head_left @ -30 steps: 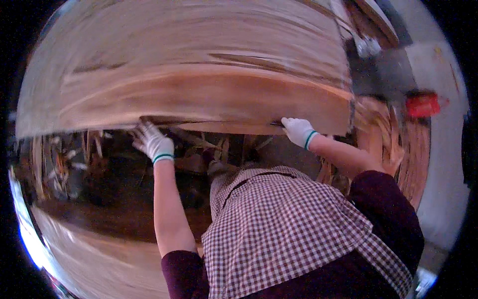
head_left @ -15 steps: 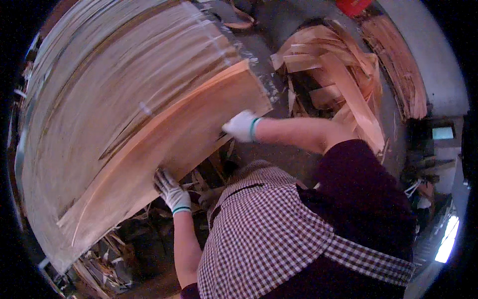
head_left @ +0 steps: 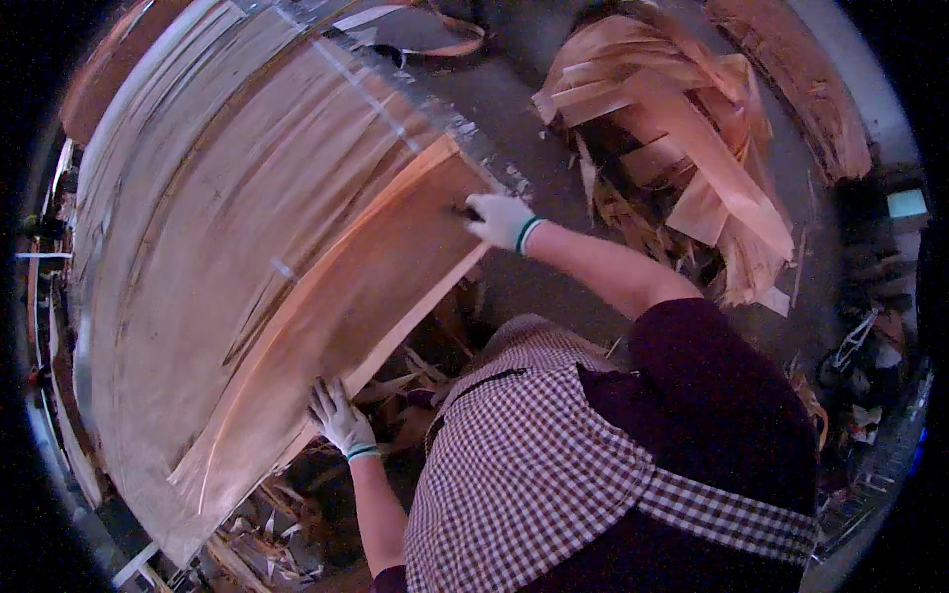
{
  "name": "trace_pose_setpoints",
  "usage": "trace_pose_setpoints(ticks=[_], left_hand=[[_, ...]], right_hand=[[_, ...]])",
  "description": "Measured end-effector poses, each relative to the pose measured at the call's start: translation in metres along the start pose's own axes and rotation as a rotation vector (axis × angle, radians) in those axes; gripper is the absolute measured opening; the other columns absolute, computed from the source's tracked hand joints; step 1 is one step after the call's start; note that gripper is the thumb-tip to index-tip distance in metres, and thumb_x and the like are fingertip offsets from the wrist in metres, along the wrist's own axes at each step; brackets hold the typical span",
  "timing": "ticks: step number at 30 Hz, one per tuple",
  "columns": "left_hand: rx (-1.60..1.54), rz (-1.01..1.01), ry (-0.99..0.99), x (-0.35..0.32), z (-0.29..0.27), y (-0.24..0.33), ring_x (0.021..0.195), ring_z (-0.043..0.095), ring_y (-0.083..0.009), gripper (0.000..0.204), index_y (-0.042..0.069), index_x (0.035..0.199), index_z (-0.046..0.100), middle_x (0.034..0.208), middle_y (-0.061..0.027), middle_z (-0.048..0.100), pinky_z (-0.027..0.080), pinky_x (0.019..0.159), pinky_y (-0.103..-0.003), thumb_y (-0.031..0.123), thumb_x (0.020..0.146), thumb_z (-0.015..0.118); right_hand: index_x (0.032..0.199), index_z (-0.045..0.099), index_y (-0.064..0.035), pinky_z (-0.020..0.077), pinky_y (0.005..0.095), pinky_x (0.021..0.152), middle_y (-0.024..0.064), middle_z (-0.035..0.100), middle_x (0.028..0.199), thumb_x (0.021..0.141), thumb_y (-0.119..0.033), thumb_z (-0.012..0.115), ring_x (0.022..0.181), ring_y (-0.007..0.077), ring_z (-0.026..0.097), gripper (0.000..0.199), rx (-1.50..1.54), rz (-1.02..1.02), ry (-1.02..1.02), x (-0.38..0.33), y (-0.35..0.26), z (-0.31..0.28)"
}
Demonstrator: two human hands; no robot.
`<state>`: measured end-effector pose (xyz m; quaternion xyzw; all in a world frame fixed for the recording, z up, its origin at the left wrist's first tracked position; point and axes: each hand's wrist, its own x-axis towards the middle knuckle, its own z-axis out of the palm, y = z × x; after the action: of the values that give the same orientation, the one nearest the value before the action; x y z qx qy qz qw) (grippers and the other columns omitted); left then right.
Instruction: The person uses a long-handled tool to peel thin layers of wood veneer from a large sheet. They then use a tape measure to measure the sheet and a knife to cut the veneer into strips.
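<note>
left hand [head_left: 339, 419]: gloved in white, at about 7 o'clock; fingers spread and curled onto the near edge of the top veneer sheet [head_left: 336, 316], apparently pinching it from the edge so the thin sheet can be steered without cracking.
right hand [head_left: 501, 219]: gloved, at about 12 o'clock of the person's body; fingers together and closed on the sheet's far corner. whether the thumb sits under the sheet i cannot tell.
veneer sheet: reddish, wide and thin, lying tilted across the stack from 1 o'clock down to 8 o'clock; held at two well-apart points, likely because a sheet this floppy sags if held at one.
veneer stack [head_left: 198, 217]: paler sheets filling the left half, under the held sheet, bowed by the lens.
scrap heap [head_left: 682, 148]: torn veneer strips piled at 2 o'clock on the grey floor [head_left: 534, 109], well apart from the stack.
offcuts [head_left: 267, 539]: splinters below the stack edge at 7 o'clock.
apron [head_left: 534, 474]: checked, over a dark top, at 5 o'clock.
</note>
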<state>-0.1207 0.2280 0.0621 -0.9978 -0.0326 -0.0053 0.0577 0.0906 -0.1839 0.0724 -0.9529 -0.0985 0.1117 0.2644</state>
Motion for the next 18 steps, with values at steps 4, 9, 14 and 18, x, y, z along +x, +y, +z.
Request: trace_pose_setpoints(ticks=[4, 9, 14, 18], left_hand=[[-0.035, 0.110, 0.021, -0.051, -0.005, -0.040, 0.133, 0.033, -0.0296, 0.046, 0.019, 0.127, 0.052, 0.133, -0.0019, 0.050, 0.012, 0.111, -0.055, 0.013, 0.082, 0.055], [0.150, -0.583, -0.567, -0.188, 0.023, -0.092, 0.134, 0.031, -0.0275, 0.049, 0.018, 0.129, 0.048, 0.137, -0.0028, 0.045, 0.011, 0.109, -0.060, 0.012, 0.081, 0.053], [-0.165, -1.270, -0.915, -0.235, -0.011, -0.082, 0.139, 0.020, -0.0244, 0.056, 0.022, 0.136, 0.042, 0.150, -0.0018, 0.027, 0.010, 0.110, -0.058, 0.013, 0.081, 0.050], [-0.494, -1.183, -0.584, -0.251, 0.006, -0.091, 0.124, 0.044, -0.0270, 0.045, 0.017, 0.127, 0.053, 0.133, -0.0095, 0.049, 0.029, 0.106, -0.045, 0.013, 0.082, 0.048]], right_hand=[[0.103, 0.057, -0.0035, 0.0451, 0.0458, 0.086, 0.0209, 0.061, 0.102, 0.084, -0.034, 0.055, 0.098, 0.0377, 0.058, 0.036, -0.042, -0.019, 0.011, 0.006, -0.022, 0.025], [0.114, 0.057, -0.0010, 0.0441, 0.0435, 0.091, 0.0226, 0.059, 0.113, 0.082, -0.037, 0.055, 0.105, 0.0379, 0.056, 0.049, -0.052, -0.010, -0.019, 0.019, -0.013, 0.032], [0.092, 0.056, -0.0029, 0.0456, 0.0481, 0.075, 0.0210, 0.060, 0.087, 0.085, -0.024, 0.058, 0.088, 0.0410, 0.056, 0.022, -0.029, -0.172, 0.192, 0.014, -0.052, 0.033], [0.094, 0.057, -0.0022, 0.0460, 0.0478, 0.076, 0.0222, 0.059, 0.092, 0.083, -0.021, 0.058, 0.089, 0.0410, 0.056, 0.022, 0.074, -0.357, -0.032, 0.008, -0.132, 0.068]])
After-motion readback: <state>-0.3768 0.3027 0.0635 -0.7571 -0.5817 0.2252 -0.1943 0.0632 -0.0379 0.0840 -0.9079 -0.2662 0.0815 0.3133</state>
